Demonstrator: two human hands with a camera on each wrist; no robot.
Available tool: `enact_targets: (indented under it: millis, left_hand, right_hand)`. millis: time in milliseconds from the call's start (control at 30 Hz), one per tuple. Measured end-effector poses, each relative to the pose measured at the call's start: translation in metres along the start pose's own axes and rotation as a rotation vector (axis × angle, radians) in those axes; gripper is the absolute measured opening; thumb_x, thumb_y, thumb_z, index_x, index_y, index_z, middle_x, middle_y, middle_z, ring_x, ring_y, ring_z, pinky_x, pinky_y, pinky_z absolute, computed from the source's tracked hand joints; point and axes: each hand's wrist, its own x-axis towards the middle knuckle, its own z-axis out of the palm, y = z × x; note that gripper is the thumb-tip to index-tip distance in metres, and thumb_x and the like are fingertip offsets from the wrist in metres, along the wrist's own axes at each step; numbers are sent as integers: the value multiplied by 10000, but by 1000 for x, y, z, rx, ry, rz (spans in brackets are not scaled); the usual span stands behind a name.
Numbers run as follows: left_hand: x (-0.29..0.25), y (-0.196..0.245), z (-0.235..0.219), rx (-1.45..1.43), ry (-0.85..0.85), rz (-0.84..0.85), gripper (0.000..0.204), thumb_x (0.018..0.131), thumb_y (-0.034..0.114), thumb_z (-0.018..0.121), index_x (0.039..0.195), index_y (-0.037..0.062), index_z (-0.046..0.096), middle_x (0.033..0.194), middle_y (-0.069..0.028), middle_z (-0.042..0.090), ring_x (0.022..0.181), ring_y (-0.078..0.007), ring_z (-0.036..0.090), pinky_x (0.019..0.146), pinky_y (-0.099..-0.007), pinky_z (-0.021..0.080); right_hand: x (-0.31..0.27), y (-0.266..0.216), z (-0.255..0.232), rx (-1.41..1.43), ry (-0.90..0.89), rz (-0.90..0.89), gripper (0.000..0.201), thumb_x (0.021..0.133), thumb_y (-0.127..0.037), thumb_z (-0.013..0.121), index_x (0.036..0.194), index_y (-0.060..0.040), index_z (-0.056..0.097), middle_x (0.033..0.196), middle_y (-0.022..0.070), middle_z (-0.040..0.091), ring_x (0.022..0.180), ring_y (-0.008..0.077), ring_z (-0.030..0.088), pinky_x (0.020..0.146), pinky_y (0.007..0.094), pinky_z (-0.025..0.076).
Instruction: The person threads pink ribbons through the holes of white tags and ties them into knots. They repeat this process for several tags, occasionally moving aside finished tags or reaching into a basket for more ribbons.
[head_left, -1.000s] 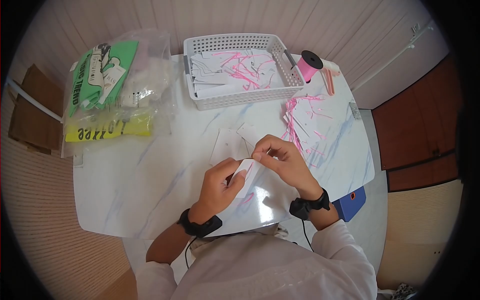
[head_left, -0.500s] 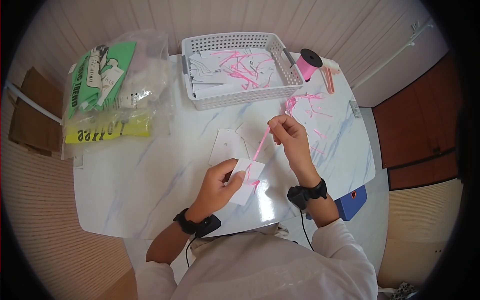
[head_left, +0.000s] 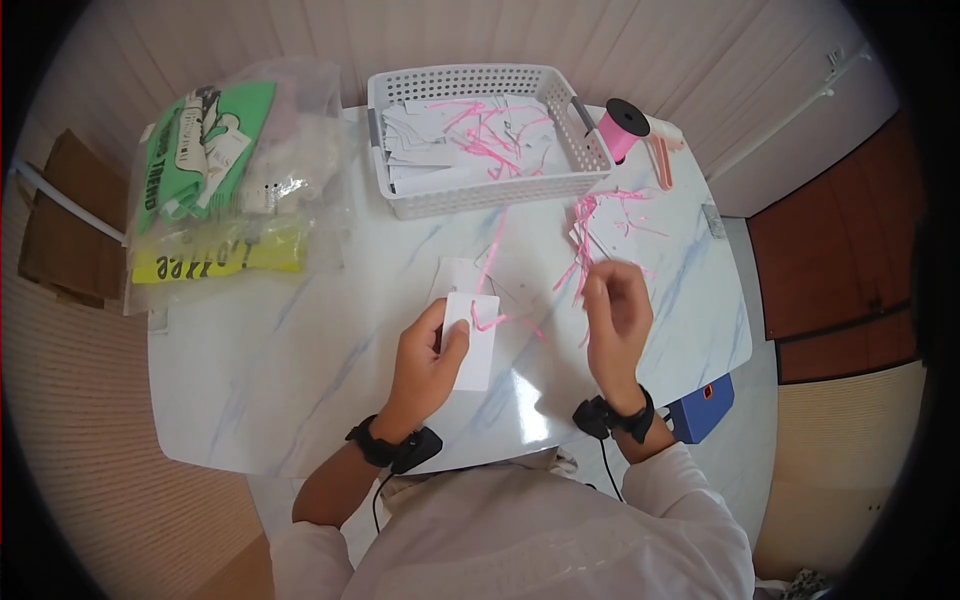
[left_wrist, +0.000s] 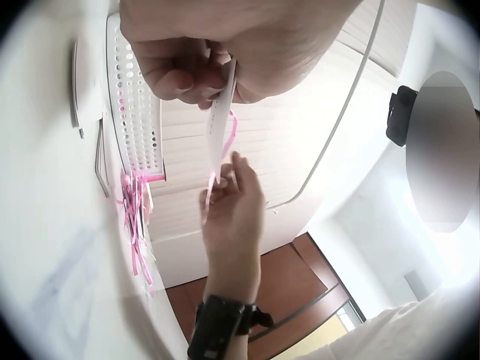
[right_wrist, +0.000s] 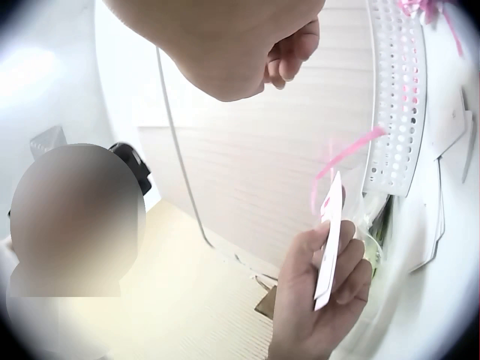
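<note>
The left hand (head_left: 425,365) grips a white card (head_left: 474,350) between thumb and fingers. A pink ribbon (head_left: 487,270) runs from the card's top, with another piece lying across its face. To the right, the right hand (head_left: 618,325) is raised away from the card, fingers bent; no held thing shows. In the left wrist view the card (left_wrist: 219,127) is edge-on below the left hand (left_wrist: 225,45). The right wrist view shows the left hand (right_wrist: 322,289) round the card (right_wrist: 328,247), and the right hand (right_wrist: 247,45) with curled fingers.
Behind is a white basket (head_left: 500,190) of cards and pink strips. A pink ribbon spool (head_left: 617,132) stands at its right, near a ribboned card pile (head_left: 605,225). Plastic bags (head_left: 230,190) lie at the left. Loose cards (head_left: 455,272) lie beyond the left hand.
The right hand left the card, drew the pink ribbon up, then released it and moved right and down. The left hand shifted slightly left, with the card turned more upright.
</note>
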Motion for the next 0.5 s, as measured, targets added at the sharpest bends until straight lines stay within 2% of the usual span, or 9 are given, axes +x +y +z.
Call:
enact_targets:
  millis: [33,100,133,200,267,333,500]
  left_hand:
    - [0,2,1,-20,24,-14,161,918,51,509,1047,-13,582,728,22,534,636,-24,431,564,-207,373]
    - [1,0,3,-39,39,-27,166,914,43,506,1053,-8,582,730,19,538,634,-26,430,564,-209,372]
    - [1,-5,4,-28,52,4,178,909,37,506,1065,-8,579,739,13,546,639,-31,439,570,-213,381]
    - [0,-7,5,-16,65,36,191,904,30,505,1077,-8,577,748,6,554,643,-36,449,576,-216,390]
    - [-1,-7,6,16,80,81,218,893,22,507,1099,-8,573,764,-8,572,652,-50,470,588,-226,410]
    - [-1,-5,6,35,56,89,220,893,24,507,1100,-7,571,764,-18,576,655,-56,477,592,-228,415]
    - [-2,-10,7,92,-27,118,227,882,37,518,1101,5,568,747,-59,580,623,-87,487,579,-242,418]
  right_hand:
    - [-8,-8,-3,-4,2,4,191,902,-126,599,1068,-31,610,782,-3,601,680,62,532,585,216,412]
    - [-19,-22,-4,-168,-409,101,144,877,-107,628,999,-34,657,759,8,612,633,59,514,525,227,399]
    - [-23,-21,0,-168,-407,101,144,877,-107,628,999,-34,657,759,8,612,633,59,514,525,227,399]
    - [-28,-15,8,-169,-512,238,131,860,-101,648,968,-36,686,745,22,618,591,57,483,476,232,370]
    - [-25,-12,14,-216,-497,256,183,861,-112,660,1027,-35,678,756,22,612,572,51,447,488,218,353]
    - [-27,2,20,13,-373,366,175,872,-122,658,1020,-29,672,769,1,603,569,37,422,504,208,339]
    - [-17,8,24,159,-391,494,158,886,-117,646,1016,-30,664,791,-28,599,584,19,404,528,198,334]
